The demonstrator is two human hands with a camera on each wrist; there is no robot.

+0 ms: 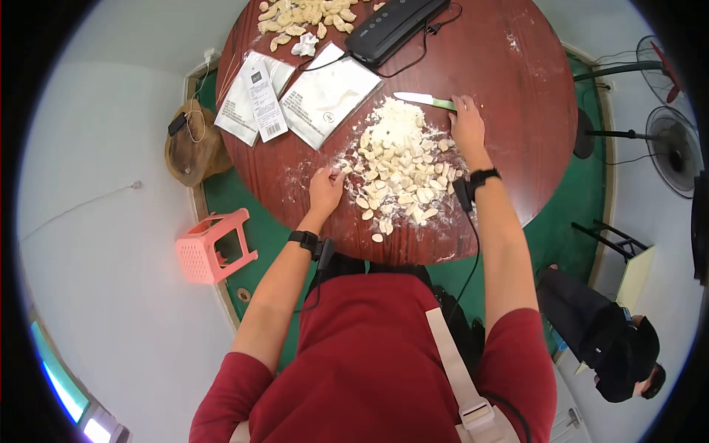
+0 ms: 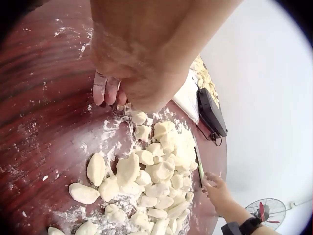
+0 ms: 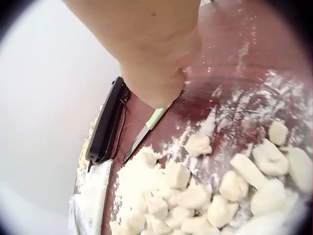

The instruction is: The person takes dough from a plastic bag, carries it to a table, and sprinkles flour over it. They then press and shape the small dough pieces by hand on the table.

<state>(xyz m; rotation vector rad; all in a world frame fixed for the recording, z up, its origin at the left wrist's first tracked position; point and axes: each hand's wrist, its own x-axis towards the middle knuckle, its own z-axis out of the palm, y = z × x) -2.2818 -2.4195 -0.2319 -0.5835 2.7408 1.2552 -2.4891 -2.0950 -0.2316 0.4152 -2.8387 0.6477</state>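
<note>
Flour-dusted pieces of dough (image 1: 406, 173) lie in a heap on the round table, with loose flour (image 1: 395, 122) at its far side. A knife (image 1: 415, 97) with a pale green handle lies beyond the flour, its blade pointing left. My right hand (image 1: 468, 129) grips the end of that handle; in the right wrist view the wrist hides the fingers. At the heap's left edge, my left hand (image 1: 325, 193) rests low over the table, fingers loosely bent. Its floury fingertips (image 2: 99, 93) are close to small dough pieces (image 2: 140, 118).
A black vacuum sealer (image 1: 388, 29) with a cord stands at the back, near white printed bags (image 1: 329, 96) and a paper slip (image 1: 264, 103). Shaped dough pieces (image 1: 306, 13) lie at the far edge. A pink stool (image 1: 216, 247) stands left; another person (image 1: 605, 332) is at right.
</note>
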